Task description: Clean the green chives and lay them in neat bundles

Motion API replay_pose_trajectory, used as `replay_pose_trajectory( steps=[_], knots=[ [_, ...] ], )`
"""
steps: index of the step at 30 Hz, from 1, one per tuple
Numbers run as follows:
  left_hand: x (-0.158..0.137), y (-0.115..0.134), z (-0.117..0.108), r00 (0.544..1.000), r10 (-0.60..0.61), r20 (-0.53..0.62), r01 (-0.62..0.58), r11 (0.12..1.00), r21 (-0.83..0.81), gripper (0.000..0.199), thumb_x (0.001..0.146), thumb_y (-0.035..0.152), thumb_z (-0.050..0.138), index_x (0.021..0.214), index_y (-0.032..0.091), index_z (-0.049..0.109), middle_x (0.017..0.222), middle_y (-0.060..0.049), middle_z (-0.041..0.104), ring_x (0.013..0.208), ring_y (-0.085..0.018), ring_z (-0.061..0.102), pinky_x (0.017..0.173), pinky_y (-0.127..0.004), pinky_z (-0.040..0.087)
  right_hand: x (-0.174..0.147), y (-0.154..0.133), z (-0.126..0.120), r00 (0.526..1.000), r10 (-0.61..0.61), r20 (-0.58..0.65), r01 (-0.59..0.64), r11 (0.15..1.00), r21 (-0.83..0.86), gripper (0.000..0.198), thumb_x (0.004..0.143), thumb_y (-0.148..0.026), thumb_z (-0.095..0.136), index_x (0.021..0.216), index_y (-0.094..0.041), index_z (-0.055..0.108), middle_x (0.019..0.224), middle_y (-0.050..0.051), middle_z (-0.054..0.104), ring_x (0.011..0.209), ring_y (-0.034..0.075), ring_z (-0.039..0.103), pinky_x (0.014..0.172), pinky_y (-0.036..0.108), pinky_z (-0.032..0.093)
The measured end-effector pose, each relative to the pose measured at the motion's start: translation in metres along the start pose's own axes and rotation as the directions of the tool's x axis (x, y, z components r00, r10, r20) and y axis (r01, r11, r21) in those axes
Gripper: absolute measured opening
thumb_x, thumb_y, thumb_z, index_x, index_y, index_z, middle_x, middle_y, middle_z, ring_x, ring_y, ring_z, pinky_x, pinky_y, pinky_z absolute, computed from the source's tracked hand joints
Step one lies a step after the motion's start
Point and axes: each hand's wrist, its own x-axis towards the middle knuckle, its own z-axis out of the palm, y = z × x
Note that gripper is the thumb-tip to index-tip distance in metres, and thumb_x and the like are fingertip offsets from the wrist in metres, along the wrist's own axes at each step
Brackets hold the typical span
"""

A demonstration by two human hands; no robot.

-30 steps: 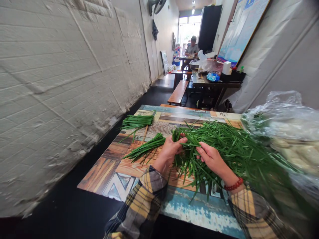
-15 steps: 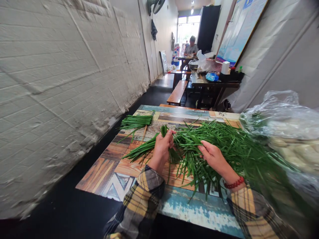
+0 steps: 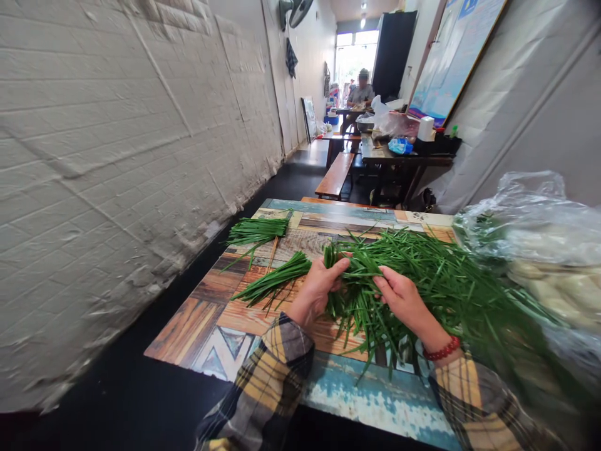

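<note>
A small bunch of garlic chives stands up out of my closed left hand, its lower ends hanging below the fingers. My right hand, with a red bead bracelet at the wrist, pinches chive blades at the left edge of a large loose pile of chives. The two hands are a short way apart, with loose blades between them. Left of my left hand lies a neat bundle of chives on the patterned wood table. Another tidy bundle rests farther back, with thin brown sticks beside it.
Clear plastic bags with pale contents fill the table's right end. Beyond the table stand a wooden bench and a cluttered dark table. Farther off a person sits at another table. A white brick wall runs along the left.
My left hand has moved right with its bunch of chives, closer to my right hand. The bundle lying on the left is now more exposed. My right hand has hardly moved.
</note>
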Motion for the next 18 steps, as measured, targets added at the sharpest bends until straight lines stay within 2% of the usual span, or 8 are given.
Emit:
replay_pose_trajectory(
  steps=[2,7,10,13,15,18],
  knots=[
    [-0.002,-0.001,0.002,1.000,-0.009,0.021,0.009,1.000,0.015,0.041,0.064,0.037,0.079,0.092,0.011,0.065,0.064,0.003,0.051,0.044,-0.002,0.034,0.040,-0.018,0.019,0.000,-0.001,0.002,0.999,-0.035,0.006,0.035,0.998,-0.058,0.028,0.088,-0.044,0.039,0.086,-0.020,0.054,0.060,-0.002,0.053,0.048,0.015,0.054,0.054,0.028,0.043],
    [-0.001,-0.003,0.003,0.999,0.022,-0.049,-0.022,1.000,-0.003,0.036,0.064,0.042,0.077,0.073,0.011,0.061,0.060,0.004,0.047,0.043,-0.002,0.032,0.040,-0.019,0.018,0.001,0.001,0.004,0.996,-0.083,0.014,0.084,0.989,-0.119,0.028,0.089,-0.044,0.038,0.082,-0.020,0.054,0.057,-0.001,0.054,0.050,0.016,0.054,0.051,0.026,0.039],
    [0.001,-0.002,-0.001,0.993,0.076,-0.087,-0.077,0.997,-0.007,0.036,0.067,0.044,0.074,0.077,0.010,0.064,0.051,0.007,0.036,0.041,-0.002,0.028,0.039,-0.019,0.017,0.002,0.003,0.002,0.994,-0.108,0.001,0.108,0.986,-0.126,0.028,0.089,-0.043,0.038,0.077,-0.022,0.052,0.057,-0.001,0.055,0.052,0.016,0.055,0.052,0.026,0.039],
    [0.006,0.005,-0.011,0.977,0.173,-0.123,-0.183,0.980,-0.079,0.034,0.070,0.043,0.073,0.078,0.011,0.064,0.048,0.011,0.025,0.039,-0.002,0.021,0.039,-0.018,0.016,0.003,0.006,-0.001,0.991,-0.132,-0.036,0.125,0.979,-0.160,0.028,0.089,-0.043,0.039,0.075,-0.022,0.052,0.059,-0.001,0.056,0.055,0.016,0.056,0.055,0.026,0.041],
    [0.009,0.012,-0.020,0.951,0.230,-0.207,-0.262,0.954,-0.145,0.032,0.069,0.040,0.074,0.077,0.012,0.063,0.048,0.010,0.028,0.039,-0.002,0.024,0.039,-0.017,0.019,0.004,0.008,-0.004,0.993,-0.111,-0.047,0.102,0.983,-0.155,0.028,0.088,-0.043,0.040,0.077,-0.021,0.053,0.060,-0.001,0.056,0.055,0.016,0.057,0.054,0.026,0.042],
    [0.013,0.022,-0.032,0.881,0.261,-0.393,-0.364,0.906,-0.214,0.027,0.069,0.035,0.075,0.073,0.014,0.060,0.056,0.006,0.047,0.046,-0.003,0.042,0.044,-0.016,0.033,0.004,0.011,-0.006,0.999,-0.035,-0.038,0.031,0.995,-0.098,0.027,0.089,-0.044,0.039,0.080,-0.021,0.052,0.060,-0.002,0.055,0.051,0.015,0.057,0.051,0.025,0.045]
  ],
)
